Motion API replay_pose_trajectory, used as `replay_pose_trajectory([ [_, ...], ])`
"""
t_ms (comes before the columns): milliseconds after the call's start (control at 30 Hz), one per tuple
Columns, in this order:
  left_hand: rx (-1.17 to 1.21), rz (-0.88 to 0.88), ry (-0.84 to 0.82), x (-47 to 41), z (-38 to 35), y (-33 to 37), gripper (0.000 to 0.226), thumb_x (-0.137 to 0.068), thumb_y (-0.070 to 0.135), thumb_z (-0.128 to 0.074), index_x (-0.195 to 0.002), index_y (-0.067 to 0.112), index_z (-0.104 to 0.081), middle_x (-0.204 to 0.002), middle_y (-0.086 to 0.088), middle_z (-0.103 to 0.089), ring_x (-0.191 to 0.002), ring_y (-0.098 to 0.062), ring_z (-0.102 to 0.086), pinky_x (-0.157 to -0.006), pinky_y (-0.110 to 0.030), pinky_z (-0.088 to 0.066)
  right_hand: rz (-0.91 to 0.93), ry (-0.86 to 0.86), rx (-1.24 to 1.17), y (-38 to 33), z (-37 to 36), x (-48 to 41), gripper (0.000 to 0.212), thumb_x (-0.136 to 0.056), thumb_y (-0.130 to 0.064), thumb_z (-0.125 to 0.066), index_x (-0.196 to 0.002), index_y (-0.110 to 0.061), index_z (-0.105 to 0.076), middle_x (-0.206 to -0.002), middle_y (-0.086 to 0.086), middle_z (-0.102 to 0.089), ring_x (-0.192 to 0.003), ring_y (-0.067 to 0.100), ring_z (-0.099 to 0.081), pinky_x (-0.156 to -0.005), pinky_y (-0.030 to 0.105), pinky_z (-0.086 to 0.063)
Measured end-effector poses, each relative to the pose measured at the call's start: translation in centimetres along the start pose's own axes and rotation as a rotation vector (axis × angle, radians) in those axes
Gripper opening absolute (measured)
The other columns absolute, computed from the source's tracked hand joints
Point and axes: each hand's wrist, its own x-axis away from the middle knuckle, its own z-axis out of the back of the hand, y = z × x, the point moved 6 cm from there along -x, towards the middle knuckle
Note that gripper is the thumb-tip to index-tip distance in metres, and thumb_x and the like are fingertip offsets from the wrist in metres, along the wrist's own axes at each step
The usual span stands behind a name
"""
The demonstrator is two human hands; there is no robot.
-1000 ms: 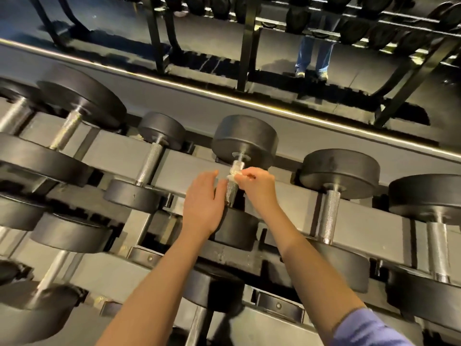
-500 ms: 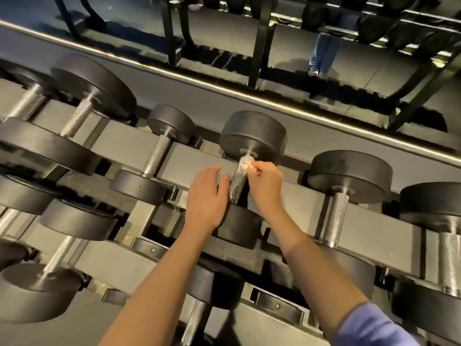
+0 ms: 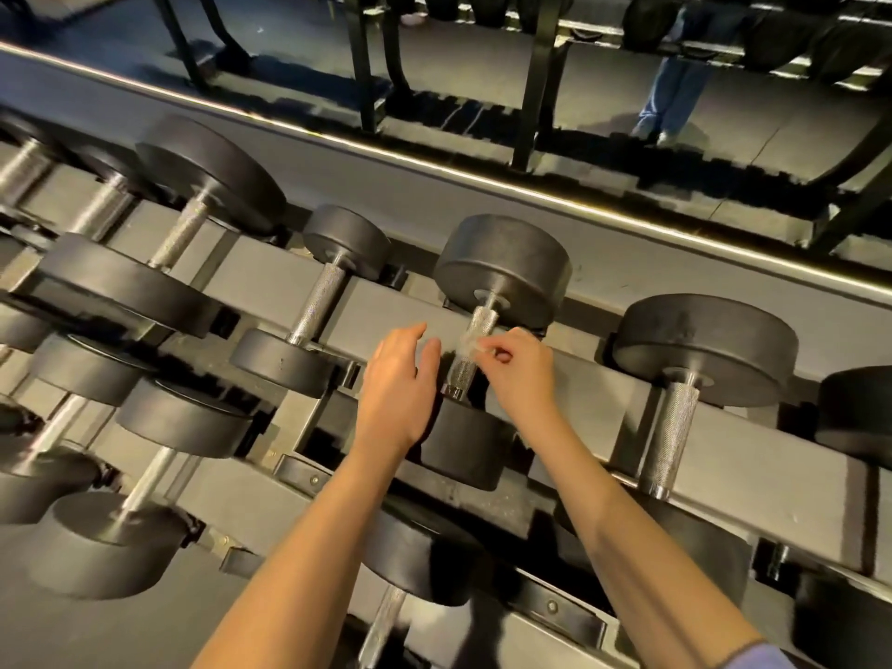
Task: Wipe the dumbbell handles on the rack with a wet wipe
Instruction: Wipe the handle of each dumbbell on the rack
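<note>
Right hand (image 3: 523,374) has slid the wipe (image 3: 470,342) down the handle (image 3: 462,374).

The wipe (image 3: 470,341) was a small, crumpled, pale scrap, partly see-through. It lay against the middle of the handle (image 3: 484,320), pinched there by the right hand (image 3: 523,374). The handle was knurled bright metal. It was tilted and ran between the two round black heads of a dumbbell (image 3: 502,268) on the upper tier. The rack (image 3: 772,456) was grey, with sloped beams carrying dumbbells side by side. The neighbour handle (image 3: 321,304) to the left was thinner, and the far handle (image 3: 673,437) to the right was thicker. Both were knurled and bare. The lower handles (image 3: 145,475) on the tier below looked smooth and shiny.
</note>
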Motion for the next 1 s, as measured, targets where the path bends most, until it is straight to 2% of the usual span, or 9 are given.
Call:
replay_pose_trajectory([
  [100, 0.012, 0.004, 0.002, -0.1, 0.1, 0.2, 0.042, -0.102, 0.035, -0.033, -0.135, 0.015, -0.049, -0.135, -0.001, -0.052, -0.124, -0.014, -0.044, -0.103, -0.031, -0.034, 0.015, -0.109, 0.018, 0.3, -0.4, 0.1, 0.014, -0.081, -0.014, -0.074, -0.093, -0.008, -0.074, -0.083, -0.004, -0.057, -0.071, 0.010, -0.054, -0.067, 0.015, -0.041],
  [267, 0.031, -0.005, 0.014, 0.0, 0.2, 0.3, 0.041, -0.102, 0.035, -0.032, -0.134, 0.015, -0.050, -0.134, -0.001, -0.053, -0.123, -0.014, -0.045, -0.103, -0.031, -0.035, -0.071, 0.056, 0.041, -0.4, 0.6, -1.1, 0.014, -0.084, -0.014, -0.069, -0.097, -0.009, -0.074, -0.087, -0.001, -0.057, -0.073, 0.008, -0.055, -0.072, 0.020, -0.045],
  [400, 0.084, 0.000, 0.045, 0.1, 0.2, -0.1, 0.040, -0.103, 0.035, -0.032, -0.133, 0.016, -0.050, -0.130, 0.000, -0.054, -0.120, -0.011, -0.047, -0.099, -0.029, -0.036, -0.051, -0.337, 0.120, -0.8, -0.9, 0.9, 0.012, -0.082, -0.011, -0.071, -0.093, -0.006, -0.074, -0.086, 0.007, -0.068, -0.068, 0.010, -0.059, -0.066, 0.015, -0.046],
  [467, 0.132, 0.004, 0.064, 0.2, 0.3, -0.3, 0.040, -0.102, 0.034, -0.033, -0.133, 0.014, -0.049, -0.128, 0.000, -0.054, -0.120, -0.012, -0.047, -0.101, -0.031, -0.038, -0.032, -0.410, 0.174, -1.2, -1.2, 1.6, 0.014, -0.081, -0.010, -0.073, -0.094, -0.008, -0.075, -0.091, 0.004, -0.070, -0.076, 0.009, -0.059, -0.069, 0.014, -0.044],
  [667, 0.280, 0.030, 0.007, 0.2, 0.3, -0.6, 0.035, -0.103, 0.024, -0.034, -0.132, 0.011, -0.049, -0.121, 0.004, -0.050, -0.115, -0.007, -0.044, -0.095, -0.019, -0.030, -0.050, -0.035, 0.255, -2.1, 0.3, -0.2, 0.012, -0.083, -0.013, -0.071, -0.093, -0.009, -0.076, -0.088, 0.003, -0.062, -0.082, 0.017, -0.059, -0.075, 0.026, -0.045],
  [800, 0.355, 0.074, -0.063, -0.3, 0.1, -1.6, 0.034, -0.102, 0.019, -0.036, -0.133, 0.008, -0.048, -0.123, 0.000, -0.049, -0.114, -0.010, -0.044, -0.093, -0.017, -0.028, -0.057, -0.253, 0.312, -2.4, -0.7, 0.9, 0.010, -0.079, -0.008, -0.075, -0.088, -0.005, -0.076, -0.087, 0.007, -0.069, -0.077, 0.013, -0.059, -0.069, 0.019, -0.042],
  [867, 0.340, 0.057, -0.124, -0.8, -0.1, -1.9, 0.035, -0.102, 0.018, -0.035, -0.133, 0.007, -0.047, -0.125, -0.002, -0.049, -0.117, -0.011, -0.043, -0.095, -0.016, -0.026, -0.072, -0.294, 0.360, -2.6, -0.9, 1.2, 0.014, -0.080, -0.005, -0.072, -0.093, -0.005, -0.076, -0.093, 0.009, -0.072, -0.082, 0.016, -0.063, -0.076, 0.021, -0.048],
  [933, 0.261, -0.034, -0.196, -1.2, -0.3, -1.7, 0.035, -0.102, 0.020, -0.035, -0.130, 0.005, -0.049, -0.126, -0.009, -0.050, -0.118, -0.017, -0.043, -0.097, -0.021, -0.028, -0.075, -0.167, 0.374, -3.0, -0.5, 0.5, 0.015, -0.081, -0.006, -0.069, -0.095, -0.006, -0.076, -0.091, 0.012, -0.070, -0.084, 0.021, -0.062, -0.079, 0.030, -0.048],
  [1000, 0.167, -0.126, -0.257, -1.4, -0.5, -1.0, 0.039, -0.101, 0.026, -0.032, -0.127, 0.003, -0.051, -0.126, -0.014, -0.052, -0.116, -0.023, -0.045, -0.098, -0.030, -0.031, -0.053, 0.044, 0.415, -3.4, 0.1, -0.8, 0.016, -0.084, -0.008, -0.065, -0.097, -0.006, -0.075, -0.091, 0.015, -0.065, -0.084, 0.025, -0.060, -0.074, 0.026, -0.041],
])
